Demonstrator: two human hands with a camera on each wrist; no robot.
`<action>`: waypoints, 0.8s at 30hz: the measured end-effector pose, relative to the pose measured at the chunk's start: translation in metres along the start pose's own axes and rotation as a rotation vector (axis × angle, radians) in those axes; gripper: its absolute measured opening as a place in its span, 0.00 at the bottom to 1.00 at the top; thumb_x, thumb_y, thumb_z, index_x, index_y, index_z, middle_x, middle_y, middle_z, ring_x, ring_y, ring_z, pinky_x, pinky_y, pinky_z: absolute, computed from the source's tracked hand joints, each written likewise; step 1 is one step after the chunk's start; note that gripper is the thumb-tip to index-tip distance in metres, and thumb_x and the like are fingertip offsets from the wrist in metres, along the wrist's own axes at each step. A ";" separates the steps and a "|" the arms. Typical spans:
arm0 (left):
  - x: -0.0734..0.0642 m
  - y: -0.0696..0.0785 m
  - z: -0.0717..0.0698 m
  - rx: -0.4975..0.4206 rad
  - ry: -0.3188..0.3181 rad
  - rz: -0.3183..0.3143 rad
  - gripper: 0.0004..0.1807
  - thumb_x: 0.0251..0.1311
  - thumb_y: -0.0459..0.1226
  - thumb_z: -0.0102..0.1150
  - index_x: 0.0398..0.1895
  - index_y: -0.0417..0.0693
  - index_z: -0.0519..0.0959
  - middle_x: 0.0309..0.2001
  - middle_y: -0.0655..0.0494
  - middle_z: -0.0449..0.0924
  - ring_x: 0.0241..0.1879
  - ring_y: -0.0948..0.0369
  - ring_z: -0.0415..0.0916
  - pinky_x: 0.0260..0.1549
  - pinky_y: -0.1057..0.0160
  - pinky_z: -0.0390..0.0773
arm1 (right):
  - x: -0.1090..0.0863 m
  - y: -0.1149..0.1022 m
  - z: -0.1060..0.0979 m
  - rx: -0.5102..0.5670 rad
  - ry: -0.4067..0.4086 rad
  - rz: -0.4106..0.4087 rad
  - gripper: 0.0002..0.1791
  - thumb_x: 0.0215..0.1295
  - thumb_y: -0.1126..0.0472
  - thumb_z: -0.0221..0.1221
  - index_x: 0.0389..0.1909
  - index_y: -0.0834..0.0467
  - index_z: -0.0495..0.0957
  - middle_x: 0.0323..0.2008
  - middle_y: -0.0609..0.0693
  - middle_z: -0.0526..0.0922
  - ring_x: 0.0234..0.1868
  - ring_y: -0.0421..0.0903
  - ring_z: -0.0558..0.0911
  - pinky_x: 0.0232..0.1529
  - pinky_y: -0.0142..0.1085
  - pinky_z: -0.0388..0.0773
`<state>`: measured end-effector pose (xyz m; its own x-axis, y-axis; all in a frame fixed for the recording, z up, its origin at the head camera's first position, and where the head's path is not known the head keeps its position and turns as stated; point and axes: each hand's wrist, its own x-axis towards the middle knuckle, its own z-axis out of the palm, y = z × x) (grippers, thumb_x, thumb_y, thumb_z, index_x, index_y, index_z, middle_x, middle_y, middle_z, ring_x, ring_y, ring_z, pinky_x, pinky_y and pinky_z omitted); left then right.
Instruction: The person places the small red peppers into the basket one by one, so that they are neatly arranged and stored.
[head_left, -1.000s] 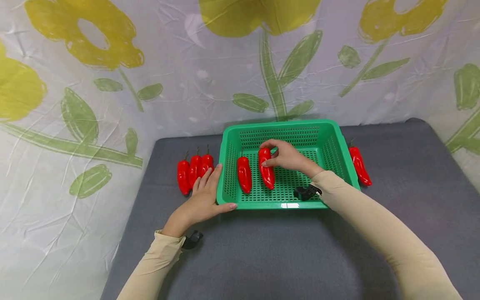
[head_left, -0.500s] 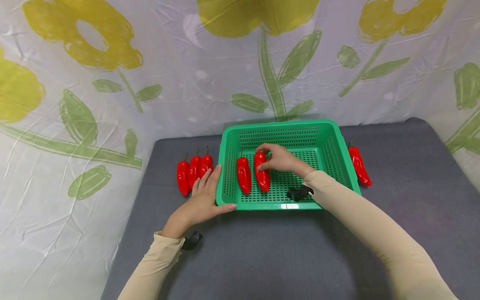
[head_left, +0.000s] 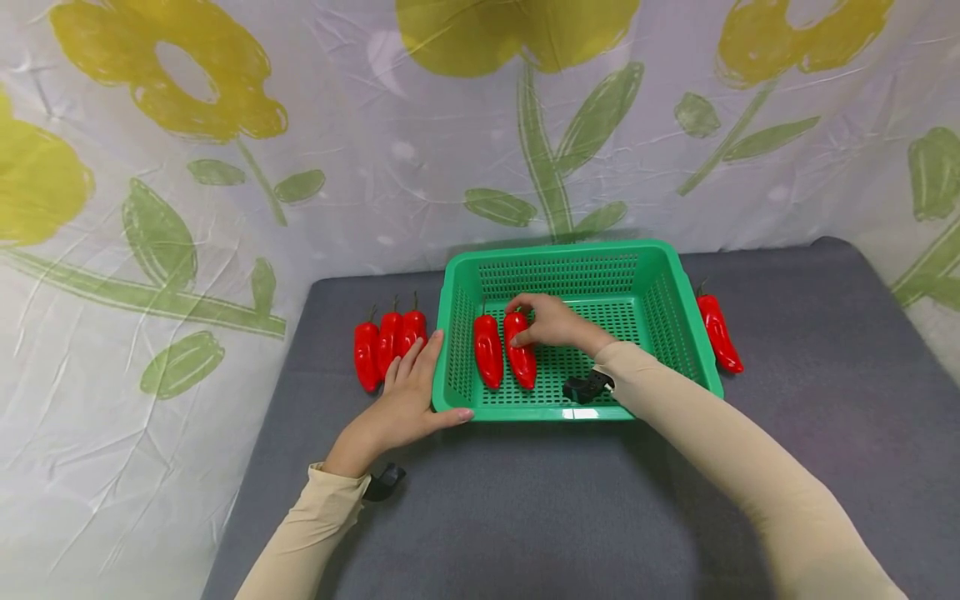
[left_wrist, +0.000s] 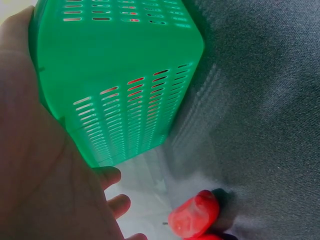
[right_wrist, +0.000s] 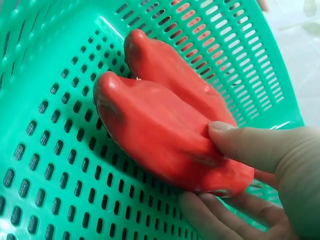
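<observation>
My right hand (head_left: 553, 320) pinches a red pepper (right_wrist: 155, 130) near its stem end, thumb on one side and fingers on the other. It is low inside the green basket (head_left: 525, 412), close beside a second red pepper (head_left: 488, 350) that lies along the basket's left part. In the right wrist view the two peppers overlap side by side. My left hand (head_left: 401, 408) rests on the basket's front left corner with straight, spread fingers; its thumb lies along the front rim. From the left wrist, the basket's slotted outer wall (left_wrist: 120, 115) shows beside the palm.
Left of the basket, several red peppers (head_left: 367, 354) lie in a row on the grey table (head_left: 540, 508), partly behind the left fingers. Another red pepper (head_left: 720, 332) lies right of the basket. A flowered cloth (head_left: 360, 200) hangs behind the table.
My right hand has moved left and slightly nearer with its pepper, bringing it close to the pepper in the basket. My left hand stays at the basket's corner.
</observation>
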<state>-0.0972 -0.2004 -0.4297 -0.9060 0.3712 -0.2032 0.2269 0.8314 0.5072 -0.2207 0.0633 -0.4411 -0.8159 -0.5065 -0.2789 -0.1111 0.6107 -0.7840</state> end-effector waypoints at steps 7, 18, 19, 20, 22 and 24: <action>-0.001 0.002 -0.001 -0.003 0.003 0.000 0.65 0.53 0.66 0.62 0.80 0.59 0.28 0.81 0.54 0.36 0.80 0.47 0.31 0.73 0.33 0.36 | 0.002 -0.002 0.003 0.003 -0.009 0.016 0.33 0.59 0.62 0.69 0.65 0.59 0.71 0.61 0.62 0.74 0.49 0.54 0.82 0.41 0.38 0.84; -0.002 0.003 -0.001 0.005 0.011 0.011 0.66 0.52 0.65 0.63 0.80 0.57 0.29 0.81 0.53 0.37 0.80 0.46 0.32 0.73 0.33 0.37 | 0.008 -0.005 0.006 -0.035 0.000 0.031 0.32 0.58 0.60 0.70 0.63 0.58 0.73 0.57 0.61 0.77 0.46 0.53 0.82 0.37 0.35 0.83; -0.002 0.003 -0.001 0.005 0.013 0.014 0.66 0.52 0.65 0.63 0.80 0.57 0.29 0.81 0.52 0.37 0.79 0.45 0.32 0.73 0.32 0.37 | 0.008 -0.005 0.006 -0.031 -0.003 0.034 0.32 0.58 0.60 0.70 0.64 0.58 0.73 0.57 0.61 0.77 0.46 0.53 0.82 0.37 0.34 0.83; -0.002 0.003 -0.001 0.004 0.012 0.012 0.66 0.52 0.65 0.63 0.80 0.57 0.29 0.81 0.53 0.37 0.80 0.45 0.32 0.73 0.32 0.36 | 0.009 -0.005 0.007 -0.025 -0.006 0.037 0.32 0.58 0.60 0.70 0.64 0.58 0.72 0.57 0.61 0.77 0.45 0.52 0.83 0.37 0.34 0.83; -0.002 0.003 -0.002 0.002 0.011 0.011 0.66 0.52 0.65 0.63 0.80 0.57 0.29 0.81 0.52 0.37 0.80 0.45 0.32 0.73 0.32 0.36 | 0.010 -0.005 0.008 -0.014 -0.012 0.042 0.33 0.58 0.60 0.70 0.64 0.58 0.72 0.58 0.61 0.77 0.45 0.52 0.83 0.37 0.34 0.84; -0.003 0.003 -0.002 0.002 0.009 0.009 0.66 0.52 0.65 0.63 0.80 0.57 0.29 0.81 0.52 0.37 0.80 0.45 0.32 0.73 0.32 0.37 | 0.010 -0.005 0.009 -0.005 -0.015 0.043 0.33 0.58 0.60 0.70 0.64 0.58 0.72 0.58 0.61 0.76 0.44 0.52 0.84 0.37 0.35 0.84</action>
<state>-0.0948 -0.1995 -0.4258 -0.9072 0.3749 -0.1909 0.2359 0.8290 0.5071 -0.2237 0.0498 -0.4449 -0.8113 -0.4887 -0.3209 -0.0787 0.6351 -0.7684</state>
